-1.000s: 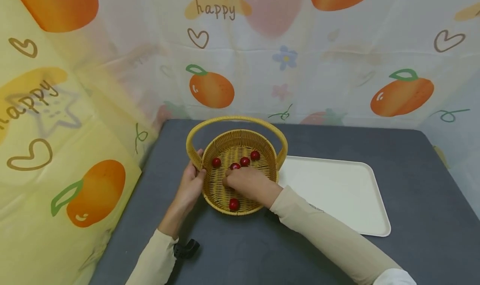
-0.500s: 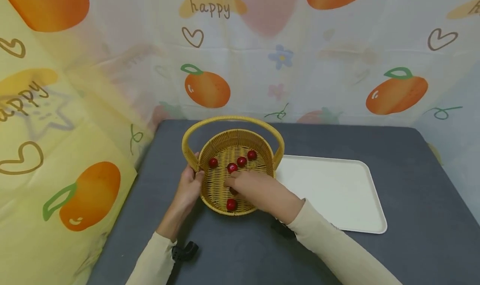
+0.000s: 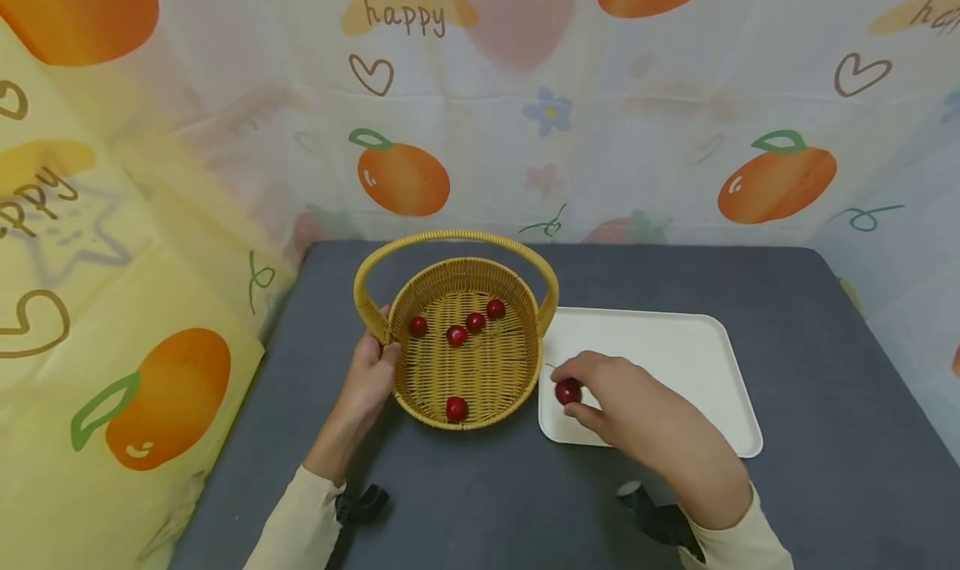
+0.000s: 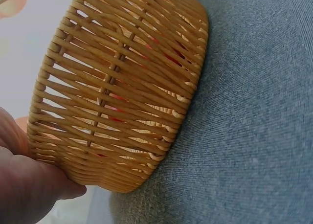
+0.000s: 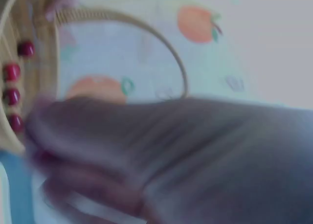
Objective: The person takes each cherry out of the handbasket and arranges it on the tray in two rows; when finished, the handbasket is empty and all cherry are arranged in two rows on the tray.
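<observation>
A yellow wicker basket with an arched handle stands on the table, several dark red cherries lying inside. My left hand grips its left side near the foot of the handle; in the left wrist view the thumb presses the woven wall. To the right of the basket, my right hand pinches a single cherry between thumb and fingers, over the left part of a white tray. A thin stem seems to show by the fingertips. The right wrist view is blurred.
The white tray lies flat just right of the basket, its left edge close to the basket's rim. A grey cloth covers the table. Behind and to the left hang curtains printed with fruit.
My right hand has lifted a cherry out of the basket and carried it right, over the tray. My left hand keeps its grip on the basket. The head view has shifted slightly.
</observation>
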{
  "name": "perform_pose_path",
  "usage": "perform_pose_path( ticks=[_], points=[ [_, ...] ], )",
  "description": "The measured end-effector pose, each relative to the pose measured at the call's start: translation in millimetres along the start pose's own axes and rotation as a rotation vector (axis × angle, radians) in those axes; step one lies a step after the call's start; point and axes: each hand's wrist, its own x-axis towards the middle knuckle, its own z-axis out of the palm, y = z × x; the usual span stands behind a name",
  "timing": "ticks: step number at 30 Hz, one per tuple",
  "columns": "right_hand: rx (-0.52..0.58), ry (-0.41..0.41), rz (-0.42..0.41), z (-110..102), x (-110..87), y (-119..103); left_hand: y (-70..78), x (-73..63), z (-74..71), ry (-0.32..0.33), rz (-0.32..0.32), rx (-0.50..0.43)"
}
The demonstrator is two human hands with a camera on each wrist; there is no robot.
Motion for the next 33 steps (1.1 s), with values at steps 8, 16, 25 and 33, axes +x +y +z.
perform_pose_path(
  ticks=[8, 16, 25, 33],
  points=[
    [-0.021, 0.084, 0.114, -4.8, -2.7, 53.9, -1.6, -0.6, -0.4, 0.000, 0.010, 0.003],
    [-0.061, 0.211, 0.125, 23.8, 28.0, 98.8, -1.6, 0.4, 0.4, 0.000, 0.004, -0.020],
    [-0.049, 0.240, 0.148, 51.6, 52.5, 119.2, -2.6, -1.6, 0.5, 0.005, 0.003, -0.024],
    [-0.049, 0.253, 0.187, 66.1, 66.8, 120.5, -2.7, -2.0, -0.2, -0.001, 0.005, -0.021]
  ],
)
